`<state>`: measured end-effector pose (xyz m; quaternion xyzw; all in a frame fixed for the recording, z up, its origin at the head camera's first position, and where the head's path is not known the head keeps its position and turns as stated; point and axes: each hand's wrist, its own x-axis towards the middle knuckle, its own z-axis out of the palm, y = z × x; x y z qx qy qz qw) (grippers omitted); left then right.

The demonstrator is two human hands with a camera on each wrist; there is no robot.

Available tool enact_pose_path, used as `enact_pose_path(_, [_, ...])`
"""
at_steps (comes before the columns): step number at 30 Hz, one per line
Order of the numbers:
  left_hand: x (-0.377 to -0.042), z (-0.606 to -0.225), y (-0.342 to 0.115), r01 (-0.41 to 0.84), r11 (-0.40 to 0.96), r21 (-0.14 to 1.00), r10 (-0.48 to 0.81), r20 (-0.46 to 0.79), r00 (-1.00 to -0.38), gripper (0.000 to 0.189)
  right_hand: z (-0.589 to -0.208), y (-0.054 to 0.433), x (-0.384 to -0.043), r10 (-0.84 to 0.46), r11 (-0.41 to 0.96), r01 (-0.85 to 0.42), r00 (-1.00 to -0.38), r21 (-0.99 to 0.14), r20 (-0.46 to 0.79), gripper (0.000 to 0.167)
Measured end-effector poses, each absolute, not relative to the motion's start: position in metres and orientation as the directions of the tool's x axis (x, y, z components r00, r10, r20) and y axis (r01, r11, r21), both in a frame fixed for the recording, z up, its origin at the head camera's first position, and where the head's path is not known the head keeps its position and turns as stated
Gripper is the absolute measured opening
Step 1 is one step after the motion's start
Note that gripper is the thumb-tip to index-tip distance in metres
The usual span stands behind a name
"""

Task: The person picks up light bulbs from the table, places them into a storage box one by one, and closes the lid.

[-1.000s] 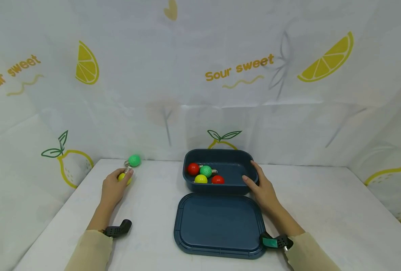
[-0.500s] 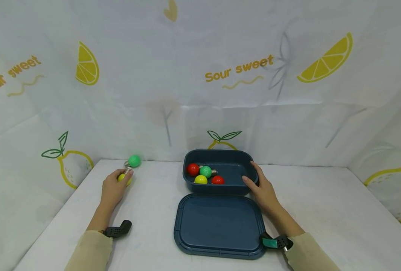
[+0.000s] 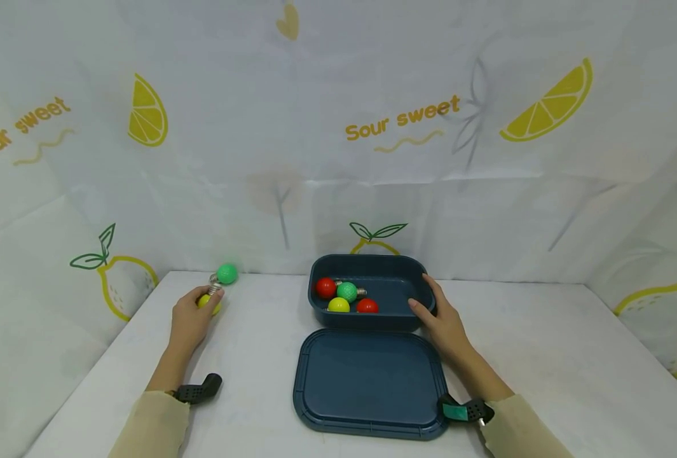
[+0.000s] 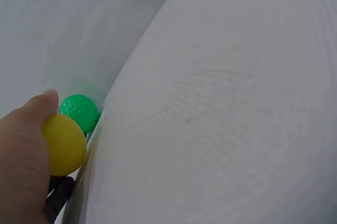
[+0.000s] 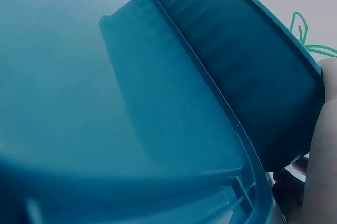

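Head view: four bulbs [image 3: 347,292] sitting in box [image 3: 367,320], two not yet in. Left grip [image 3: 191,317] is pinching yellow bulb [image 4: 66,145], box's 9 o'clock; green bulb [image 3: 227,273] lying at its 1 o'clock. Right grip [image 3: 447,327] is clasping box's 4 o'clock corner; lid [image 3: 370,383] lying off, 6 o'clock.

The white table [image 3: 252,381] carries a blue box [image 3: 367,321], a lid [image 3: 370,381] and a green bulb [image 3: 227,273].

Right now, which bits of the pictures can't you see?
Head view: lower parts of the front yellow bulb and front red globe, hidden by the front wall of the box.
Head view: part of the held yellow bulb, covered by the left hand.
Right wrist view: the rest of the right hand, cut off by the right edge.
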<state>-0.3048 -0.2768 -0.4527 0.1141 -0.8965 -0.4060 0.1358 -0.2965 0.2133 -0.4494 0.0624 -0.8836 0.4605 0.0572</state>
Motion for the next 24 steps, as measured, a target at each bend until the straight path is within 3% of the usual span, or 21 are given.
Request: enact_pose_path(24, [-0.304, -0.426, -0.259, 0.093, 0.644, 0.759, -0.303, 0.365, -0.881, 0.038, -0.451, 0.216, -0.299, -0.064, 0.570, -0.146, -0.989, -0.809, 0.133, 0.075])
